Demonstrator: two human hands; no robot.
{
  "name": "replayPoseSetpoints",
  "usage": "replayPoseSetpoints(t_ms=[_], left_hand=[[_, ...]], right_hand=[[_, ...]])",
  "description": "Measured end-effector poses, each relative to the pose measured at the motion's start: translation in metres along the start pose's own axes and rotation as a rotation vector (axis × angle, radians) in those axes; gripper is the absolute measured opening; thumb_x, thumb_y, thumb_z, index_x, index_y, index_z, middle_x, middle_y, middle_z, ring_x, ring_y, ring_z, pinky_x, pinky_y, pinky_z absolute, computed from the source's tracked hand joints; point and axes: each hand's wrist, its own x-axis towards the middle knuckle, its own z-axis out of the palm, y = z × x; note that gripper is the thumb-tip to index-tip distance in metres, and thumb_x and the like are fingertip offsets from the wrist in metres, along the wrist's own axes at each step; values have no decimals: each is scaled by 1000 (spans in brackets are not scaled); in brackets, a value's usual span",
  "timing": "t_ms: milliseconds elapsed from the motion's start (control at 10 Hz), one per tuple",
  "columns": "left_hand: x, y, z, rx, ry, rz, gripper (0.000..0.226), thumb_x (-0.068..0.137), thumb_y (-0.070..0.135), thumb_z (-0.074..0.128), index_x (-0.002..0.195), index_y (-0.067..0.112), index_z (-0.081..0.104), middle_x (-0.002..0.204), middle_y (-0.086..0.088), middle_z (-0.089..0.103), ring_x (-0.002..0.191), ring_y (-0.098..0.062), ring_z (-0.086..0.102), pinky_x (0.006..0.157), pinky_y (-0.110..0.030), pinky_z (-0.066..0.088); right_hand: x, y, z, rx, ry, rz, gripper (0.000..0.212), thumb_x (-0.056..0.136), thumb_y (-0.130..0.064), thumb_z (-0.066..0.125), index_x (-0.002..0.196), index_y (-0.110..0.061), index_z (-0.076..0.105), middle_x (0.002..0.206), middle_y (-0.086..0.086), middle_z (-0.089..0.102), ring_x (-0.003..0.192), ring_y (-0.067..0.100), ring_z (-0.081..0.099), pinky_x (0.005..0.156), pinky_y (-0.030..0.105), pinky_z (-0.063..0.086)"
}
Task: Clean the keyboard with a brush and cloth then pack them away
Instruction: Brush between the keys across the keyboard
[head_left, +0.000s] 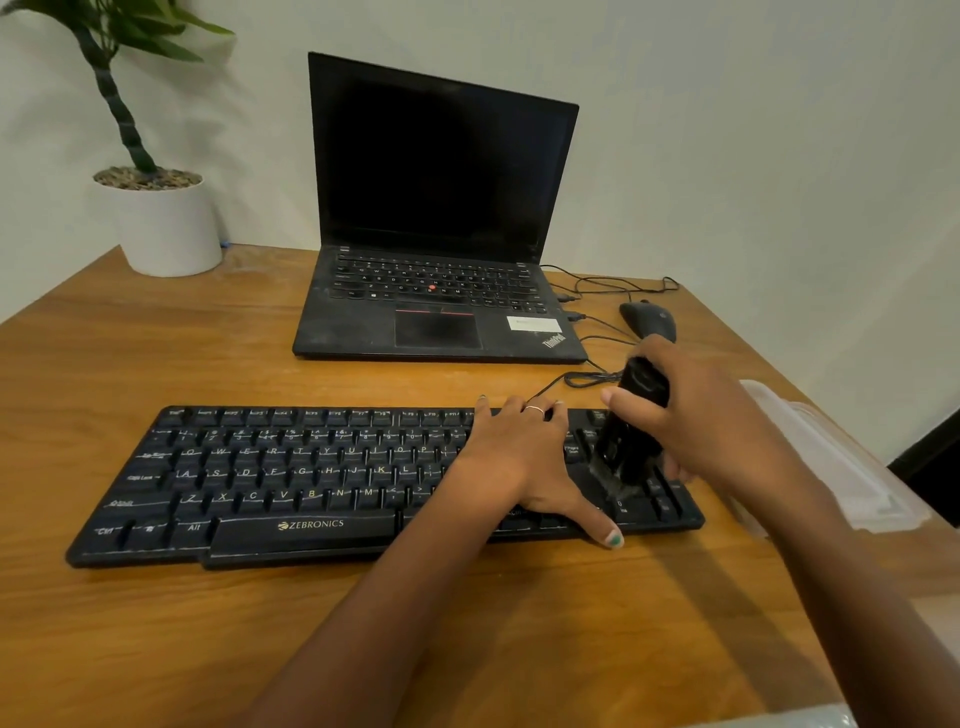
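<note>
A: Nearest you, your left hand (524, 457) is lying flat on the keyboard (322, 483), fingers spread straight, thumb reaching toward 5 o'clock over the front edge. It is pressing the board down on the desk (208, 649), gripping nothing.

B: And the right?

A: At about 3 o'clock from the left hand, your right hand (711, 415) is curling its fingers round the black brush (631, 431), thumb across the handle. The bristles are touching the keys at the keyboard's right end, by the number pad.

B: So which step are you in?

A: I judge you are brushing, and working the right end only; white dust is showing between the keys all the way left. Next, you are probably needing to slide the steadying hand leftward and sweep row by row. The cloth is not showing anywhere I can see.

B: Farther off?

A: At 3 o'clock, a clear plastic container (831, 457) is sitting at the desk's edge, perhaps for packing away. At 12 o'clock the laptop (441, 218) is standing open, the mouse (647, 319) at 1 o'clock, the potted plant (156, 218) at 10 o'clock.
</note>
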Motion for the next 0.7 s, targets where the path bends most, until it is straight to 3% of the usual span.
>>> replayPoseSetpoints(t_ms=[100, 200, 300, 400, 500, 600, 700], left_hand=[[0, 0, -1, -1, -8, -6, 133, 60, 85, 62, 156, 14, 3, 164, -4, 3, 149, -28, 0, 118, -60, 0], [0, 1, -1, 4, -15, -5, 133, 60, 86, 61, 156, 14, 4, 164, -3, 3, 149, -28, 1, 118, -60, 1], [-1, 0, -2, -5, -7, -2, 133, 61, 85, 61, 156, 13, 4, 164, -4, 3, 149, -28, 1, 118, -59, 0], [-1, 0, -2, -6, -9, 2, 133, 61, 84, 62, 156, 13, 2, 164, -5, 2, 149, -28, 0, 118, -59, -1], [-1, 0, -2, -3, -10, -2, 133, 60, 85, 62, 156, 14, 2, 164, -5, 1, 150, -28, -1, 118, -59, -1], [-1, 1, -2, -1, -18, -7, 133, 61, 85, 61, 156, 14, 2, 164, -4, 0, 150, -28, -1, 118, -59, -1], [-1, 1, -2, 2, -23, -5, 133, 61, 85, 61, 156, 14, 1, 164, -4, 0, 149, -28, -2, 118, -59, -1]], right_hand=[[11, -1, 20, -11, 223, -86, 26, 90, -39, 54, 107, -22, 45, 74, -11, 49, 64, 13, 54, 57, 31, 49], [18, 4, 29, 41, 301, -106, 28, 91, -41, 52, 110, -21, 45, 80, -6, 56, 69, 15, 57, 59, 34, 50], [17, 4, 10, 95, 65, -7, 25, 90, -38, 54, 106, -22, 43, 79, 0, 59, 48, 15, 59, 41, 28, 51], [12, 2, -10, 30, -204, 28, 23, 90, -37, 56, 103, -23, 44, 72, 1, 60, 35, 9, 55, 35, 15, 40], [17, 0, 1, 14, -54, 21, 23, 90, -38, 56, 102, -25, 41, 75, -2, 57, 40, 10, 55, 35, 20, 43], [22, 5, 21, 70, 207, -40, 24, 90, -38, 54, 104, -22, 43, 81, -3, 54, 62, 19, 59, 53, 37, 53], [22, 11, 27, 142, 295, -60, 28, 91, -38, 53, 109, -19, 45, 85, 2, 58, 64, 23, 61, 55, 39, 53]])
